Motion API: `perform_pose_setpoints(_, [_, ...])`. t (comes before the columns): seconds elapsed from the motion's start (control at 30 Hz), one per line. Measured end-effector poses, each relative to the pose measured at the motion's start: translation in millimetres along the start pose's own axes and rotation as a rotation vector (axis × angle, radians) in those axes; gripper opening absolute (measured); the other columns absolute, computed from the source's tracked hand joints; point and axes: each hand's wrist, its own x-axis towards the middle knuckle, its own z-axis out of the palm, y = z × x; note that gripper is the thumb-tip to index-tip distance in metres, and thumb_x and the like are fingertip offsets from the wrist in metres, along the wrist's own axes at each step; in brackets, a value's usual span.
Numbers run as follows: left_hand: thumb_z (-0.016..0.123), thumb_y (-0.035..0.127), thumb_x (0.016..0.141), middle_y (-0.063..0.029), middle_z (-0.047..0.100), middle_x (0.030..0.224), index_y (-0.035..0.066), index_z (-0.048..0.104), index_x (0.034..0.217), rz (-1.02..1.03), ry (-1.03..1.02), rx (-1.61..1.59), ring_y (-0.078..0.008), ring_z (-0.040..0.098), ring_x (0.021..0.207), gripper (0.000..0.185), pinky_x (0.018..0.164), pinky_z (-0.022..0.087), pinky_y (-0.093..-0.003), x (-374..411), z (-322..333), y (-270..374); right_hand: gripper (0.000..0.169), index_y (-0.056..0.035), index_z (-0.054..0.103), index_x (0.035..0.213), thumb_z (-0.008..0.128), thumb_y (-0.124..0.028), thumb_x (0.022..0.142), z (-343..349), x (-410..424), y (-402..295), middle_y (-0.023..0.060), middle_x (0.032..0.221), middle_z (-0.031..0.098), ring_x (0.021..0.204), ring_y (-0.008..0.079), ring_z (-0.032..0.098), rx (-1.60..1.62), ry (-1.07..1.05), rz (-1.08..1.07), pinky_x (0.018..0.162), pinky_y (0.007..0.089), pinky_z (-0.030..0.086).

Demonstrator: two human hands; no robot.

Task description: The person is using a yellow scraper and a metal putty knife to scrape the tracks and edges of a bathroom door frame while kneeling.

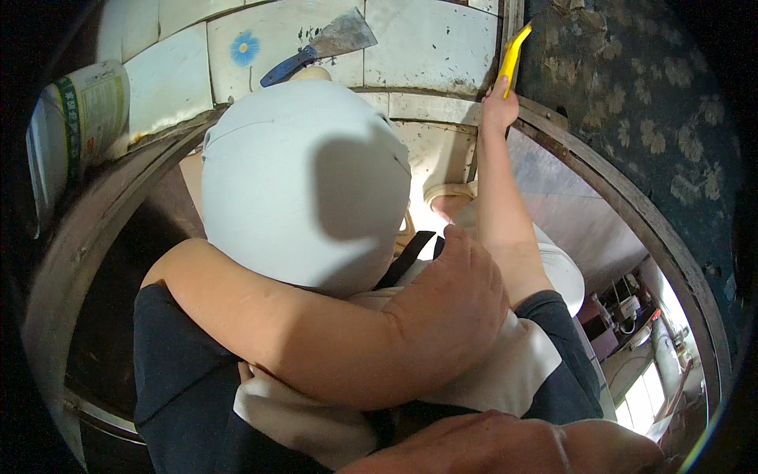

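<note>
My right arm stretches away from me, and my right hand is closed around the lower end of a narrow, slightly curved yellow object. What that object is cannot be told. My left arm bends across my body; my left hand lies beside the right forearm with curled fingers, its palm and any contents hidden. A black strap ends close to its fingertips. A putty knife with a blue handle and a worn, wide metal blade lies on white tiles, beyond my raised, white-clothed knee.
A labelled plastic bucket stands at the far left. Dark flower-patterned material covers the right side. A dark frame edge curves round my legs. A sandal shows below, and assorted items and a bright window appear at lower right.
</note>
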Motion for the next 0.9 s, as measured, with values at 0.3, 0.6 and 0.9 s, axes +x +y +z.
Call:
perform_pose_setpoints(0.3, [0.052,0.019,0.080,-0.0157,0.062,0.084,0.000,0.064,0.092,0.015,-0.018,-0.084,-0.0281,0.058,0.083,0.026,0.082,0.040,-0.0474,4.3,-1.1,1.5,0.047,0.0005,0.055,0.070,0.047,-0.041,0.091,-76.8,-74.5,28.6,0.0060,0.056,0.051,0.050,0.0157,0.048,-0.053,0.015,0.085,0.049,0.0332,0.040])
perform_pose_setpoints(0.6, [0.061,0.015,0.067,-0.0115,0.059,0.069,0.004,0.065,0.075,0.125,0.011,-0.039,-0.0203,0.058,0.068,0.014,0.065,0.042,-0.0369,7.9,24.4,-1.5,0.047,-0.0004,0.050,0.068,0.050,-0.041,0.090,-111.0,-89.3,-9.5,0.0025,0.054,0.046,0.046,0.0106,0.043,0.157,0.087,0.105,0.043,0.0271,0.035])
perform_pose_setpoints(0.9, [0.056,0.009,0.069,-0.0134,0.061,0.071,0.001,0.058,0.078,0.144,-0.005,-0.011,-0.0294,0.060,0.071,0.012,0.063,0.044,-0.0406,8.6,4.7,-25.6,0.035,-0.0034,0.048,0.071,0.055,-0.033,0.089,-148.6,-116.1,-40.3,0.0014,0.056,0.047,0.042,0.0078,0.043,0.307,0.066,0.045,0.037,0.0222,0.034])
